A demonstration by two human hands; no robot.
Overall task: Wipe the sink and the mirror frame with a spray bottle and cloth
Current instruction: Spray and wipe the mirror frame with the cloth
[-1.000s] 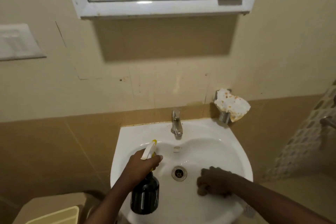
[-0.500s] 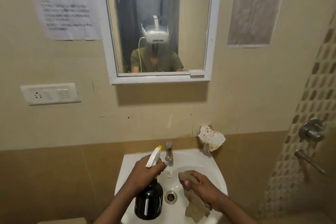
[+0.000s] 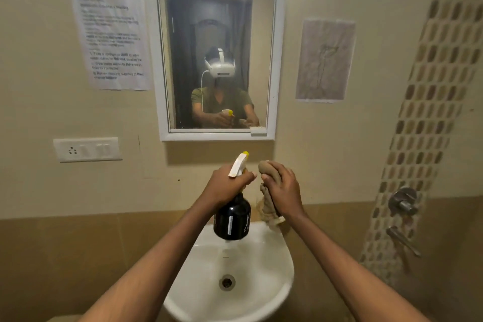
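Black spray bottle [image 3: 232,219] hangs from the left hand [image 3: 226,185], whose grip wraps its neck. Just beside it, the right hand [image 3: 283,188] clutches the bunched cloth [image 3: 269,201] above the sink [image 3: 261,269].

Left hand [image 3: 226,185] grips spray bottle [image 3: 232,219], right hand [image 3: 283,188] bunches cloth [image 3: 269,206] below mirror frame [image 3: 217,136].

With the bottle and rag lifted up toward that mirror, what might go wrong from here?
1. The spray bottle in the left hand points at the wall below the mirror frame; mist may well drift onto the switch panel or the paper notice.
2. The cloth hangs bunched from the right hand, so a loose end might slip out over the sink.
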